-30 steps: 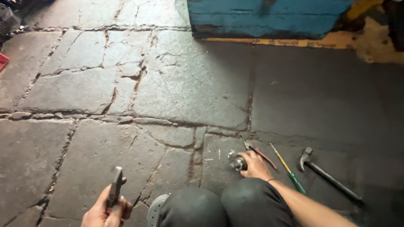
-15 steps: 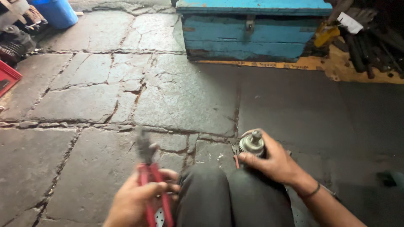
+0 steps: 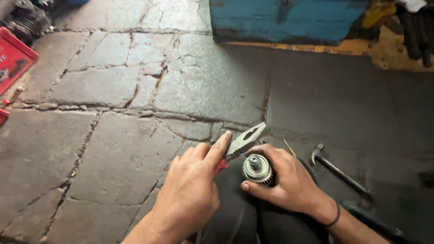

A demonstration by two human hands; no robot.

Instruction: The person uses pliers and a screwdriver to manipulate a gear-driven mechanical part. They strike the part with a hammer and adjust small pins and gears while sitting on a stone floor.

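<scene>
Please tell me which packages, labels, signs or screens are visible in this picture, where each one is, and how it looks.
Red box: far left edge of the stone floor, partly cut off by the frame; flat rectangular face, red with pale printed marks.
Red scrap: just below that box at the left edge, too little visible to identify.
No screens or signs are visible.

The floor (image 3: 113, 149) is laid with large, irregular grey stone slabs, cracked and split by dark joints. Toward its right side the surface turns darker and smoother. At the far edge stands a worn blue wooden chest (image 3: 280, 20) on a yellowish strip. A red crate (image 3: 13, 58) sits at the far left edge.
</scene>
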